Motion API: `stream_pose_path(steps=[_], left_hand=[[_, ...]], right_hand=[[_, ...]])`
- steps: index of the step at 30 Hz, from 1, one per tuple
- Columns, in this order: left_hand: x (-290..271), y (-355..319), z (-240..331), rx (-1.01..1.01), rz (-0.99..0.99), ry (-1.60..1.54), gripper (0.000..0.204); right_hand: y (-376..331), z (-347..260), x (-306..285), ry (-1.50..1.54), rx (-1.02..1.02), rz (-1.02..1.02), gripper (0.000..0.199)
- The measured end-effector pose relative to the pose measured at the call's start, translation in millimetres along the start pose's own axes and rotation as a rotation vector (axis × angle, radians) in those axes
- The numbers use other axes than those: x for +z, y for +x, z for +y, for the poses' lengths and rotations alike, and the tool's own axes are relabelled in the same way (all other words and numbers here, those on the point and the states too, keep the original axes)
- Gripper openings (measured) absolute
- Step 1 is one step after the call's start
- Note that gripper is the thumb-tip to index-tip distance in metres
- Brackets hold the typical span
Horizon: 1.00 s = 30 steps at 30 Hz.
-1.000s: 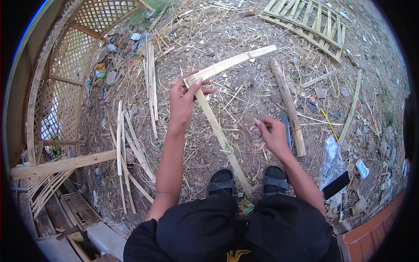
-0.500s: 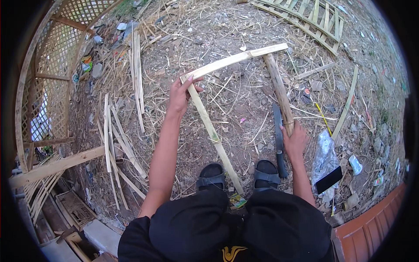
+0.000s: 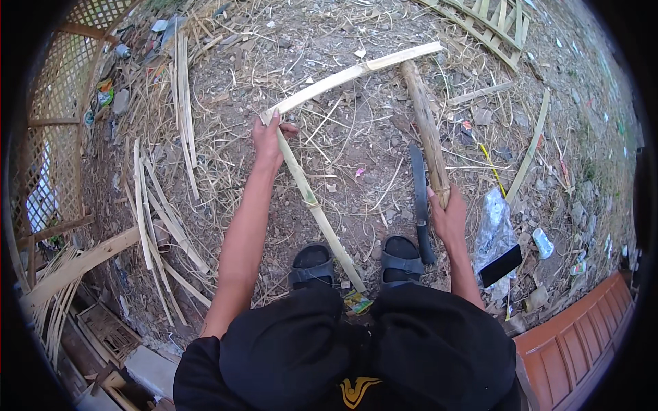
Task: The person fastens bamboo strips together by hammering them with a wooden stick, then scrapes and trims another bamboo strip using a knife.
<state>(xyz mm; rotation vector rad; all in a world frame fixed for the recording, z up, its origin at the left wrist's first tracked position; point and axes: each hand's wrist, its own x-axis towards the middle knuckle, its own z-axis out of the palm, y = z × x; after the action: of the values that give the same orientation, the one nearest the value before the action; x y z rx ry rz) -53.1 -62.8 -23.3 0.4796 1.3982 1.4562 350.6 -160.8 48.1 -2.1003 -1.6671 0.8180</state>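
Here: left hand (image 3: 266, 140) grips angled bamboo (image 3: 343, 77) at corner; right hand (image 3: 449, 215) grasps pole (image 3: 426, 123), near end; knife (image 3: 419, 181) just left.

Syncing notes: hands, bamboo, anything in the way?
Left hand gripping angled bamboo strip at its corner. Right hand gripping near end of wooden pole. Possible obstruction: machete close beside right hand.

Right hand (image 3: 448, 214) was pinched in the air a second ago, now it's around the near end of the wooden pole (image 3: 426, 116); big knife (image 3: 419, 188) beside it uncovered; far end of bent strip (image 3: 367, 67) now meets pole's top in view, contact unclear; slatted frame (image 3: 483, 27) now cut by top edge
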Motion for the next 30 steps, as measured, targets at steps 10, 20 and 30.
stream_pose_path(steps=[10, 20, 30], left_hand=[[13.2, 1.6, 5.2, -0.073, -0.016, -0.156, 0.023], [29.4, 5.6, 16.1, -0.071, -0.002, -0.216, 0.034], [28.9, 0.3, 52.5, 0.015, -0.065, -0.212, 0.024]], right_hand=[[-39.2, 1.2, -1.5, 0.438, 0.058, 0.079, 0.035], [-35.7, 15.6, 23.6, 0.654, 0.196, -0.021, 0.029], [-46.8, 10.9, 19.5, 0.694, 0.240, -0.016, 0.028]])
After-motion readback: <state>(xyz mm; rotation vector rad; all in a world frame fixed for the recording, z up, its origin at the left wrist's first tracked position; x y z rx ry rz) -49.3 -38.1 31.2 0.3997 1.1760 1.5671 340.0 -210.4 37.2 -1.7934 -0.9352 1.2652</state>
